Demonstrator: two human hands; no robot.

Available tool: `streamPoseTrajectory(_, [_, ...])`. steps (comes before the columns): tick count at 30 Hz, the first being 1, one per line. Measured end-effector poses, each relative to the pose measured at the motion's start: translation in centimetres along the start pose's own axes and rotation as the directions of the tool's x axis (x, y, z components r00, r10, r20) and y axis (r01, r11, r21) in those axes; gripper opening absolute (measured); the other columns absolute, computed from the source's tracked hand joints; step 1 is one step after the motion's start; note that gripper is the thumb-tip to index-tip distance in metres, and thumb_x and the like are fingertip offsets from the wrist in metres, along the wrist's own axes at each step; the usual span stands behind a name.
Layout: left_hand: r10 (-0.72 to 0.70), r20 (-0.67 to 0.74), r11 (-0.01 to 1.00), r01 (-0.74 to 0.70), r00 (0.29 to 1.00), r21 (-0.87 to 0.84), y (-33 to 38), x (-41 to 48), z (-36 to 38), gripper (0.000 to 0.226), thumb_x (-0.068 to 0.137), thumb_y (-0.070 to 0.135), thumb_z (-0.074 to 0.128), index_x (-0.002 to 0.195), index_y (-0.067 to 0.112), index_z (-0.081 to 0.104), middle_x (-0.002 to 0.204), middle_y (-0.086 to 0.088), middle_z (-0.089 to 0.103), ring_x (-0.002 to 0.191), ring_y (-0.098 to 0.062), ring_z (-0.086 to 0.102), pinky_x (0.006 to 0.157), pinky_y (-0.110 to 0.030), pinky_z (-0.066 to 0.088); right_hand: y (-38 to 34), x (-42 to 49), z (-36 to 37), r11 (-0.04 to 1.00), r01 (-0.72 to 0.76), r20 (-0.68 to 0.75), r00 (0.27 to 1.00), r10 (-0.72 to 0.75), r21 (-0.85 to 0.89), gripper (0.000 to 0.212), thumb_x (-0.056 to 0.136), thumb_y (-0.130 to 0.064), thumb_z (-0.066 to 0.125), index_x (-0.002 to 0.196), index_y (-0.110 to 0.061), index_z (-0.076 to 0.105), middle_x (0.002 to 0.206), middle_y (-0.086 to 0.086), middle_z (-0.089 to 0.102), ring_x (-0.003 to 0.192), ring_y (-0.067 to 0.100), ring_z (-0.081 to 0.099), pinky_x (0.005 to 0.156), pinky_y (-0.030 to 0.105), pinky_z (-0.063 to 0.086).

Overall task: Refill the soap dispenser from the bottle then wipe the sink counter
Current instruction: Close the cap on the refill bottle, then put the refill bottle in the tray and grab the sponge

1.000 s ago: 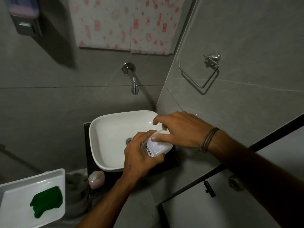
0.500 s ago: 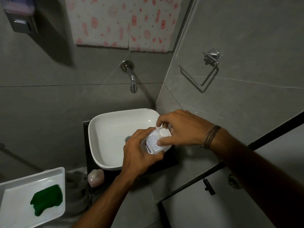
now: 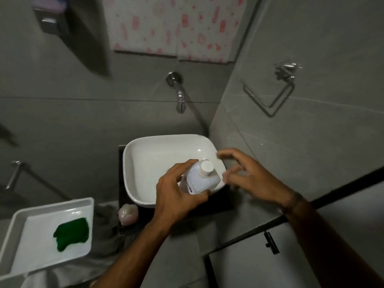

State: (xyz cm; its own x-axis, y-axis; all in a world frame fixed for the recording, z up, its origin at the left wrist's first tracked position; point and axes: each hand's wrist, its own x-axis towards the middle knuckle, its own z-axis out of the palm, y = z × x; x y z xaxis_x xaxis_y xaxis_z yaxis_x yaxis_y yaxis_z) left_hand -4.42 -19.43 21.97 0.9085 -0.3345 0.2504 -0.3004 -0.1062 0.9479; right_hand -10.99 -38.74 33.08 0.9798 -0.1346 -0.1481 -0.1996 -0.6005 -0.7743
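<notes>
A translucent white plastic bottle with a round white cap (image 3: 200, 177) is gripped around its body by the left hand (image 3: 176, 196) and is held above the white ceramic basin (image 3: 145, 163). The right hand (image 3: 251, 177) is seen just beside the cap, its fingers spread and loosely curled, apparently not touching it, though it is blurred. A small pink soap dispenser (image 3: 128, 214) stands on the dark surface (image 3: 218, 204) beside the basin. A green cloth (image 3: 71, 232) lies in a white tray (image 3: 12, 235) at the left.
</notes>
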Motion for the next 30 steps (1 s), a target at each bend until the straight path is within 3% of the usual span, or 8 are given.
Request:
streamPoseTrajectory(2, [-0.031, -0.083, 0.999, 0.034, 0.996, 0.035, 0.1, -1.5, -1.8, 0.08, 0.058, 0.034, 0.099, 0.131, 0.038, 0.066, 0.128, 0.025, 0.069, 0.121, 0.0, 0.063, 0.091, -0.021, 0.058, 2.6, -1.6, 2.7, 1.0, -0.01, 0.092, 0.996, 0.011, -0.009, 0.085, 0.071, -0.018, 0.086, 0.137, -0.051, 0.043, 0.14, -0.024, 0.051, 0.109, 0.009, 0.063, 0.077, 0.033, 0.062])
streamPoseTrajectory(6, [-0.057, -0.286, 0.98, 0.108, 0.957, 0.165, 0.4, -5.0, -5.2, 0.074, 0.054, 0.048, 0.094, 0.121, 0.047, 0.061, 0.119, 0.026, 0.07, 0.105, -0.003, 0.069, 0.069, -0.023, 0.059, 2.9, -2.4, 13.6, 0.995, 0.089, -0.02, 0.996, -0.09, -0.035, 0.114, 0.046, -0.057, 0.092, 0.144, -0.055, 0.032, 0.129, -0.032, 0.056, 0.112, -0.004, 0.06, 0.076, 0.01, 0.056])
streamPoseTrajectory(11, [-0.136, -0.461, 0.944, 0.256, 0.877, 0.209, -1.0, -10.1, -12.1, 0.079, 0.057, 0.058, 0.094, 0.127, 0.04, 0.06, 0.121, 0.021, 0.065, 0.113, -0.007, 0.064, 0.081, -0.026, 0.058, -0.1, -0.5, 25.5, 0.972, 0.15, -0.057, 0.988, -0.142, 0.182, 0.086, 0.054, -0.046, 0.085, 0.133, -0.048, 0.05, 0.121, -0.033, 0.062, 0.112, -0.004, 0.062, 0.091, 0.022, 0.057])
streamPoseTrajectory(14, [-0.295, -0.35, 0.938, 0.339, 0.889, 0.069, -4.0, -13.4, -18.8, 0.087, 0.06, 0.053, 0.097, 0.138, 0.039, 0.061, 0.134, 0.019, 0.063, 0.124, -0.008, 0.061, 0.089, -0.016, 0.054, -1.4, 0.9, 30.8, 0.939, 0.131, 0.138, 0.974, -0.182, 0.318, 0.082, 0.057, -0.037, 0.093, 0.127, -0.05, 0.054, 0.119, -0.034, 0.064, 0.11, -0.01, 0.063, 0.083, 0.009, 0.054])
streamPoseTrajectory(19, [-0.559, -0.186, 0.822, 0.569, 0.808, -0.001, -13.5, -18.1, -29.3, 0.088, 0.075, 0.013, 0.093, 0.146, 0.046, 0.052, 0.141, 0.023, 0.061, 0.133, -0.016, 0.06, 0.099, -0.038, 0.061, -2.5, 4.5, 43.4, 0.936, 0.028, 0.397, 0.901, -0.176, 0.351, 0.076, 0.068, -0.019, 0.093, 0.122, -0.055, 0.053, 0.123, -0.03, 0.063, 0.117, -0.015, 0.057, 0.076, 0.005, 0.053])
streamPoseTrajectory(23, [-0.591, -0.227, 0.788, 0.614, 0.774, 0.043, -22.9, -17.9, -35.3, 0.077, 0.082, 0.021, 0.089, 0.146, 0.042, 0.052, 0.141, 0.015, 0.065, 0.129, -0.015, 0.063, 0.103, -0.046, 0.059, -1.8, 9.1, 55.4, 0.95, -0.086, 0.4, 0.915, -0.044, 0.301, 0.071, 0.074, -0.018, 0.089, 0.134, -0.038, 0.055, 0.137, -0.017, 0.061, 0.132, 0.004, 0.054, 0.101, 0.024, 0.054])
streamPoseTrajectory(26, [-0.605, -0.25, 0.772, 0.634, 0.756, 0.049, -28.9, -16.5, -38.7, 0.071, 0.085, 0.013, 0.086, 0.145, 0.032, 0.054, 0.14, 0.006, 0.066, 0.129, -0.019, 0.063, 0.105, -0.052, 0.057, -1.4, 12.5, 62.5, 0.962, -0.127, 0.343, 0.938, 0.038, 0.242, 0.065, 0.078, -0.016, 0.087, 0.13, -0.039, 0.056, 0.134, -0.017, 0.061, 0.128, 0.0, 0.053, 0.088, -0.002, 0.045])
streamPoseTrajectory(30, [-0.602, -0.247, 0.757, 0.641, 0.759, 0.126, -35.5, -14.4, -41.7, 0.063, 0.09, 0.014, 0.081, 0.14, 0.036, 0.049, 0.137, 0.009, 0.062, 0.127, -0.017, 0.061, 0.11, -0.049, 0.053, -0.6, 16.7, 68.7, 0.968, -0.177, 0.309, 0.944, 0.115, 0.179, 0.05, 0.079, -0.028, 0.08, 0.121, -0.046, 0.059, 0.118, -0.015, 0.068, 0.11, 0.004, 0.065, 0.097, 0.033, 0.057])
